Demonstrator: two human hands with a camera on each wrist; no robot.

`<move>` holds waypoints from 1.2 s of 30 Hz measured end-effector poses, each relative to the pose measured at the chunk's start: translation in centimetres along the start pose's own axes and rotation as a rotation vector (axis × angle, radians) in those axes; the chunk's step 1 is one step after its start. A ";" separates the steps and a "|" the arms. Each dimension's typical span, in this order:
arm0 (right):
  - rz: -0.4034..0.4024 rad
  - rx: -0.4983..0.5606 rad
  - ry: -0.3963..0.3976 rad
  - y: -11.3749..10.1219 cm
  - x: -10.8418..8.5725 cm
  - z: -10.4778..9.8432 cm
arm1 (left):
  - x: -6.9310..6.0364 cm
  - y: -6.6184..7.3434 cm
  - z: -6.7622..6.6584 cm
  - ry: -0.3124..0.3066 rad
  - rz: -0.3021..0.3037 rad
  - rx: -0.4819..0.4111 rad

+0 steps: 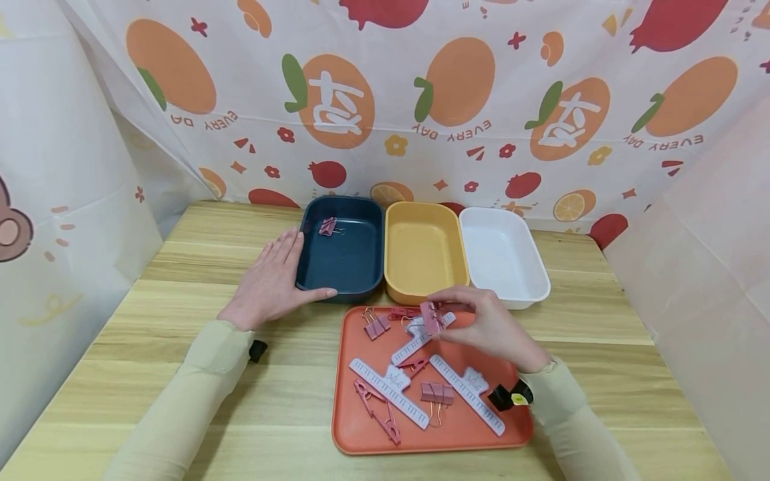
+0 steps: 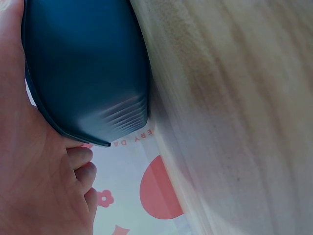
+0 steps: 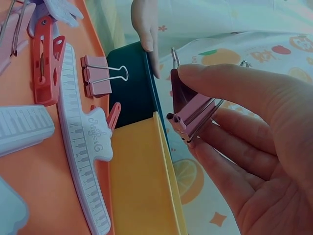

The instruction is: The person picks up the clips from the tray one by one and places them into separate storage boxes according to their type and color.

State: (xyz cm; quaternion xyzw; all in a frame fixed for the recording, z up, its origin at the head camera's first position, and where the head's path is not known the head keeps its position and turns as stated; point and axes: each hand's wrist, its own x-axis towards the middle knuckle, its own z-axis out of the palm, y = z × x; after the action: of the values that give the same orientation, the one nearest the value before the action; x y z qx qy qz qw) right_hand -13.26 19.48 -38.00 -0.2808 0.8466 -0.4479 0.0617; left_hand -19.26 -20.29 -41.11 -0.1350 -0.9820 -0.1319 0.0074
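Observation:
My right hand (image 1: 487, 327) pinches a pink binder clip (image 3: 195, 115) between thumb and fingers, above the far part of the orange-red tray (image 1: 361, 437). With fingers extended, my left hand (image 1: 271, 280) rests against the left rim and near corner of the dark blue bin (image 1: 339, 267). One pink binder clip (image 1: 327, 227) lies inside that bin. On the tray are two more binder clips, one near the far left (image 1: 377, 327) and one in the middle (image 1: 437, 393). White ruler-shaped clips (image 1: 469, 394) and pinkish-red clothespins (image 1: 379, 411) lie around them.
A yellow bin (image 1: 421, 287) and a white bin (image 1: 505, 254) stand in a row to the right of the dark blue one, just beyond the tray. Behind them hangs a fruit-print curtain (image 1: 397, 147). Everything stands on a wooden table (image 1: 277, 414).

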 end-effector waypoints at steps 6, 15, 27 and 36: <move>-0.001 0.005 0.009 0.0 0.1 0.1 | 0.0 0.1 0.1 0.006 0.006 -0.004; -0.011 0.010 0.011 -0.1 0.2 0.1 | -0.1 0.1 0.1 0.011 0.007 -0.004; -0.102 -0.048 0.024 -0.7 1.8 -0.3 | -0.1 0.0 0.2 0.010 0.004 -0.008; -0.124 -0.088 0.048 -1.0 3.0 -1.2 | 0.0 -0.1 0.2 0.008 0.002 -0.006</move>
State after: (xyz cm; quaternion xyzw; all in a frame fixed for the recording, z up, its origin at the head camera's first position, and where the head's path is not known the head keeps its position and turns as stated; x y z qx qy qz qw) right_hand -15.78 18.38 -36.06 -0.3245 0.8477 -0.4196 0.0012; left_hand -19.26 -20.32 -41.31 -0.1358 -0.9814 -0.1353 0.0110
